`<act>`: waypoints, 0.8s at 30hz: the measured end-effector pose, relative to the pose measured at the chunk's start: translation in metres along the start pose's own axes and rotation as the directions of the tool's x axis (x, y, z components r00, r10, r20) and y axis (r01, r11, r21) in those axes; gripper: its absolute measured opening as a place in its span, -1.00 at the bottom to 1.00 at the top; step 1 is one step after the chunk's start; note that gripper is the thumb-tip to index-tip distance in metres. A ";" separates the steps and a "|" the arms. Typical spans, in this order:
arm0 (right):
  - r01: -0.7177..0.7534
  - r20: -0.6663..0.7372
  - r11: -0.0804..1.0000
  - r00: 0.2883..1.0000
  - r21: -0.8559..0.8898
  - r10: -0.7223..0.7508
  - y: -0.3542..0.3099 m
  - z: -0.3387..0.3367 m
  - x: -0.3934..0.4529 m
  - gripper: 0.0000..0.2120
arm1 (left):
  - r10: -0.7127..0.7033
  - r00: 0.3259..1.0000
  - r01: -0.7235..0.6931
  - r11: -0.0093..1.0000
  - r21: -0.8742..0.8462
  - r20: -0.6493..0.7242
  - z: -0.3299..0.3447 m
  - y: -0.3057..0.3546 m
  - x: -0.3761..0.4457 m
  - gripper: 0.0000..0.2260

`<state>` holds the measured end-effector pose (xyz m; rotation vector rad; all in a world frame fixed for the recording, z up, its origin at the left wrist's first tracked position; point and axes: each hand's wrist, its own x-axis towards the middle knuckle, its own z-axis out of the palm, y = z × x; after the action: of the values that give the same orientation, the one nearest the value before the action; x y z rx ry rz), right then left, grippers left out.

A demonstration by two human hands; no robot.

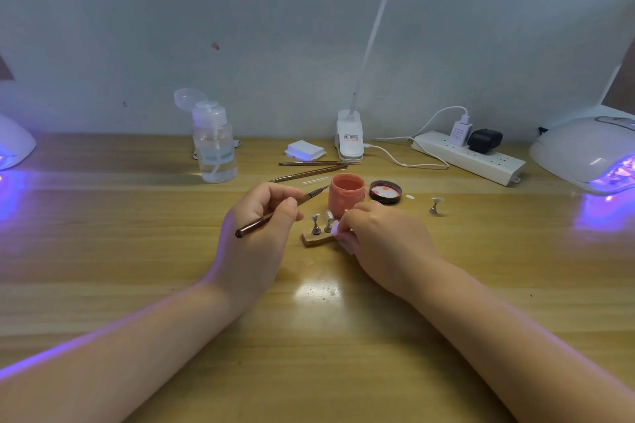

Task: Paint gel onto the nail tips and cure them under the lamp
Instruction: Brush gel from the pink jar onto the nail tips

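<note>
The left hand [264,216] is being held curled around a thin brown brush [280,211], whose tip is being pointed toward the orange gel jar [346,194]. The right hand [381,233] is being kept bent over the right end of a small wooden stand [314,240], its fingertips pinching a white nail tip [335,227] there. Two more nail tips on metal pegs [315,224] are being carried upright on the stand, just left of that hand.

Open worktop [309,336] is being left in front of both forearms, toward the near edge. Room at the far left and right is being taken by two white lamps [580,151], both glowing violet.

The jar is being left open just behind the stand, with its dark lid [385,192] lying beside it to the right. A clear pump bottle [214,144], partly filled with clear liquid, is being kept further back on the left. A lone peg [435,206] is being left standing near the right lamp.
</note>
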<state>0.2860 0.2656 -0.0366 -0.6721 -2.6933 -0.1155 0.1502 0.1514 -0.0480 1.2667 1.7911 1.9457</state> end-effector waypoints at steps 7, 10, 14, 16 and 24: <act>-0.167 -0.063 0.966 0.981 0.198 0.183 0.039 -0.036 -0.008 -0.95 | -0.015 1.000 0.015 1.000 -0.013 -0.003 -0.001 0.001 0.000 -0.82; -0.392 0.046 0.911 0.920 0.130 0.389 0.064 -0.041 -0.009 -0.91 | -0.013 1.000 0.013 1.000 -0.008 0.003 -0.001 0.002 0.000 -0.81; -0.496 0.195 0.866 0.844 -0.072 0.500 0.078 -0.029 -0.012 -0.82 | -0.006 1.000 0.006 1.000 -0.002 -0.001 -0.001 0.002 -0.001 -0.81; -0.482 0.233 0.871 0.840 -0.091 0.489 0.080 -0.027 -0.012 -0.79 | -0.008 1.000 0.008 1.000 -0.001 0.001 -0.001 0.001 -0.001 -0.82; -0.330 -0.002 0.926 0.942 -0.186 0.335 0.056 -0.044 -0.013 -0.75 | -0.013 1.000 0.013 1.000 0.007 -0.019 -0.002 0.004 -0.001 -0.84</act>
<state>0.3372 0.3017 -0.0008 -1.1859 -2.5716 -0.2693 0.1507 0.1487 -0.0448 1.2392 1.8121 1.9526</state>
